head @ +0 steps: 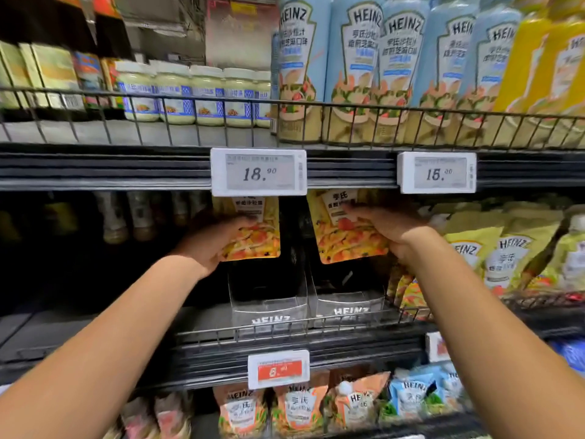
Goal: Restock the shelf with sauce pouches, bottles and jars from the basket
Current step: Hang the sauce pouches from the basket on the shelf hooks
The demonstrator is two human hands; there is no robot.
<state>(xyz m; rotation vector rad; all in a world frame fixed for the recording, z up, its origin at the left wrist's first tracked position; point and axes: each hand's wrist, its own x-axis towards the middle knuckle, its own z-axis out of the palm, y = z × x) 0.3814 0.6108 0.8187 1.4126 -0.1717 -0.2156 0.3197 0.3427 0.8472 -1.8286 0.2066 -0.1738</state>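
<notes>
1. Now the left hand (pixel 212 245) grips a yellow pouch (pixel 256 239) by its left edge.
2. Also, the right hand (pixel 392 231) grips a second pouch (pixel 342 242) by its right edge.
3. Both pouches hang above clear trays (pixel 269 307) on the shelf (pixel 95 331).

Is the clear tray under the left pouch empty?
Empty: nothing shows inside the clear tray; the left hand holds the pouch above it.

HEINZ stands on the tall pale-blue squeeze bottles (pixel 357 58), the clear plastic display trays (pixel 269 312), the pale yellow pouches (pixel 509 258) and the orange pouches (pixel 240 410) below. One white electronic shelf tag (pixel 258 172) reads 18.90, another (pixel 437 172) 15.00.
</notes>
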